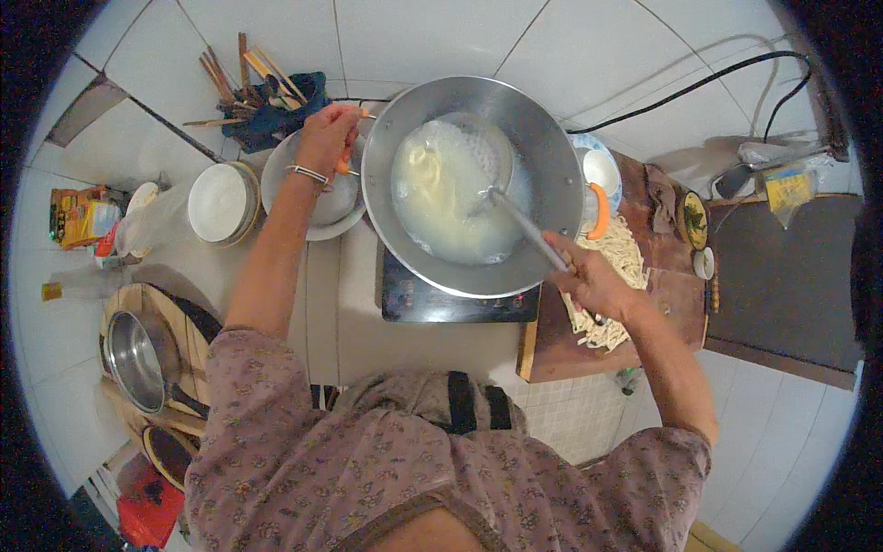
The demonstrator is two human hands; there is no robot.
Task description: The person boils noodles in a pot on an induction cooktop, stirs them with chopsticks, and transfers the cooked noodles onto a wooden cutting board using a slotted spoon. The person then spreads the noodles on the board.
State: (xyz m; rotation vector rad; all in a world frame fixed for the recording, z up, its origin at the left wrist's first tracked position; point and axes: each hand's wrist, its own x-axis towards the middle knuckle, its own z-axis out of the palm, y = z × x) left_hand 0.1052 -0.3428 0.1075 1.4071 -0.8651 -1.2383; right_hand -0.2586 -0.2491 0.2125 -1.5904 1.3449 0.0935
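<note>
A large metal wok [386, 228] with orange handles sits on a black induction cooktop [455, 300]. It holds cloudy, foamy liquid with a pale yellow clump [424, 169], apparently noodles, on the left. My left hand [328, 141] is closed around the wok's left handle [342, 168]. In my right hand [586, 272] is the grey handle of a metal skimmer [528, 224]; its round, seemingly perforated head lies in the liquid, partly submerged. Just right of the wok, below its other orange handle [597, 210], raw noodles [614, 255] lie spread on a wooden board [672, 303], partly hidden by my right hand.
Behind my left hand stand a pale basin [324, 224] and a dark holder [255, 131] of chopsticks. Further left are stacked white bowls [217, 201] and a steel saucepan [138, 359]. A black cable [690, 86] runs along the tiled wall. Small bowls [693, 219] stand at the right.
</note>
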